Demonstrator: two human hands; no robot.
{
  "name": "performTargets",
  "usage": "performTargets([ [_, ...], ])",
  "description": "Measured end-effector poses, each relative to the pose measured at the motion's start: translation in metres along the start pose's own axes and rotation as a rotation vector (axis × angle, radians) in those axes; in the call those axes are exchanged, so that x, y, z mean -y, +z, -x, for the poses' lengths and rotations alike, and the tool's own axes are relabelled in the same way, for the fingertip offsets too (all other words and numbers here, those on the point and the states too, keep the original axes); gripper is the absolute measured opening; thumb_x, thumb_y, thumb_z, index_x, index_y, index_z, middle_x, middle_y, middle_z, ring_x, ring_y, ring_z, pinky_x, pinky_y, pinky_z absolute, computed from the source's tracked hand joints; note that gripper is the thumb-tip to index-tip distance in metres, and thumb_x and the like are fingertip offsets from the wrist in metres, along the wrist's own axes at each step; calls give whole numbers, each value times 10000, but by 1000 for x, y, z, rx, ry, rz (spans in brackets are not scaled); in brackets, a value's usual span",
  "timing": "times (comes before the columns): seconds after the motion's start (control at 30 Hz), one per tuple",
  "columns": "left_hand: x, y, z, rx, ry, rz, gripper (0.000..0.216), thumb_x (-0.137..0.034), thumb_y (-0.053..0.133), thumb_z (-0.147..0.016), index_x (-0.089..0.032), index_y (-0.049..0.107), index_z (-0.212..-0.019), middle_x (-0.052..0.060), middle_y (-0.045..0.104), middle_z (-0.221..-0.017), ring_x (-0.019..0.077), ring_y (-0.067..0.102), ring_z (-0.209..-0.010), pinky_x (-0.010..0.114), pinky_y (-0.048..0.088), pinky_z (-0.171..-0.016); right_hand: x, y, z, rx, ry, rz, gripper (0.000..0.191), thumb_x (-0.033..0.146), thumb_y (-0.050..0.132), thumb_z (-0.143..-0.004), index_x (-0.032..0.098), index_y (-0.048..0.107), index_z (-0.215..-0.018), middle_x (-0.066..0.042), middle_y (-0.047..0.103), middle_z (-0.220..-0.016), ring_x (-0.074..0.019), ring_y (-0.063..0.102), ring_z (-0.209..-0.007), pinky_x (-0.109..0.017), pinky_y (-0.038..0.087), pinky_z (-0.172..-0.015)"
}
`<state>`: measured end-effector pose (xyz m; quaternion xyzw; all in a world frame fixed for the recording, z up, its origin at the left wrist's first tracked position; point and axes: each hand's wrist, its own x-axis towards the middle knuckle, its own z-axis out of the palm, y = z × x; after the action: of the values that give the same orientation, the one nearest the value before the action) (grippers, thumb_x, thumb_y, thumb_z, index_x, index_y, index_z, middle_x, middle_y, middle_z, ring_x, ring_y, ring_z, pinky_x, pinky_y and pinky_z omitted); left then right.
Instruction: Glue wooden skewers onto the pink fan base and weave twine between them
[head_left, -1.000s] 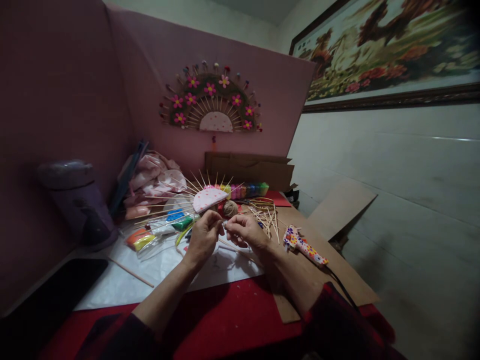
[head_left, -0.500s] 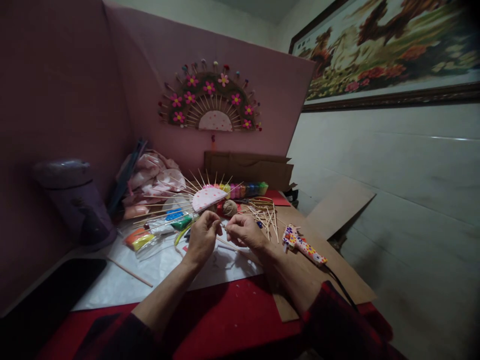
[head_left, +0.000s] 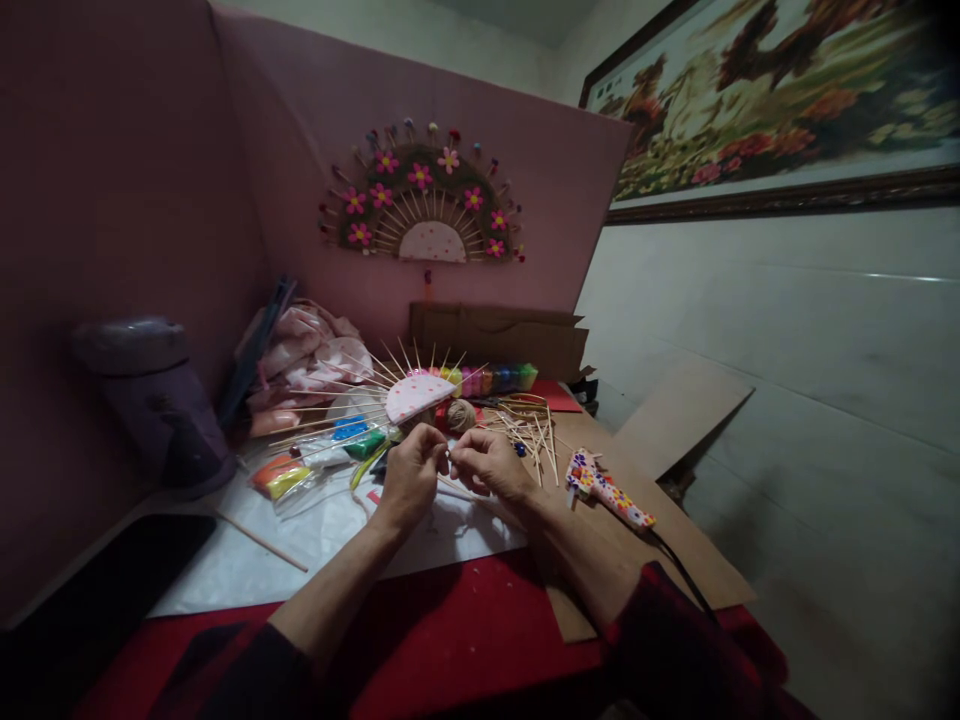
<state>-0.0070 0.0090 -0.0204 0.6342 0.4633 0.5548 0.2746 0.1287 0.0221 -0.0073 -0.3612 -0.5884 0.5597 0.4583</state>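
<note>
Red-and-black sleeves [head_left: 675,645] lead down to two bare hands close together over the table: the left hand [head_left: 411,472] and the right hand [head_left: 491,466] each have thumb and fingertips drawn into a pinch, almost meeting. Whatever is between them is too small for me to make out.

Just beyond the left hand sits a pink dotted half-round piece [head_left: 418,398], thin sticks fanning out from its curved side. Beside it is a ball of twine [head_left: 460,416], and past the right hand are loose wooden sticks [head_left: 538,442] in a scattered heap. A flower-patterned glue gun [head_left: 604,490] lies farther right on brown cardboard [head_left: 652,550]. To the left, an orange-and-yellow packet [head_left: 281,478] rests on white sheeting [head_left: 217,580], near a single stick [head_left: 259,542].

Farther out, a lilac tumbler [head_left: 161,420] stands at the left. Behind everything, a finished-looking fan with pink flowers [head_left: 433,243] hangs against a pink panel [head_left: 559,200]; a framed picture [head_left: 787,110] hangs on the right-hand wall.
</note>
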Motion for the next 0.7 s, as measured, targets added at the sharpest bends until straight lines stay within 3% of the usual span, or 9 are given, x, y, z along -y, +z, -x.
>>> performTargets([
  [0.23,2,3,0,-43,-46,55,72,-234,485,-770,-195,489,-710,-35,543,-527,99,445,-447,217,334,-468,0,0,1,-6,30,-58,110,216,633,-609,157,546,-576,30,609,-462,-34,375,-278,-151,212,-273],
  [0.47,3,-2,-4,-35,-81,141,81,-248,493,-773,-194,484,-714,-57,516,-504,81,412,-403,206,305,-437,2,-4,-1,49,82,-52,225,364,632,-688,142,597,-703,-11,651,-549,-71,490,-351,-150,254,-283],
  [0.57,2,-2,-4,-26,-77,146,76,-242,503,-766,-190,496,-712,-57,513,-507,80,415,-410,207,314,-443,-1,-3,-1,45,18,23,246,372,668,-687,143,606,-753,-4,647,-566,-67,488,-367,-159,279,-313],
  [0.7,1,0,-2,-13,-53,103,73,-238,513,-753,-186,513,-702,-48,514,-511,96,454,-449,218,343,-469,-7,-1,0,19,-139,216,139,285,630,-709,151,595,-691,24,597,-543,-57,467,-400,-175,353,-383],
])
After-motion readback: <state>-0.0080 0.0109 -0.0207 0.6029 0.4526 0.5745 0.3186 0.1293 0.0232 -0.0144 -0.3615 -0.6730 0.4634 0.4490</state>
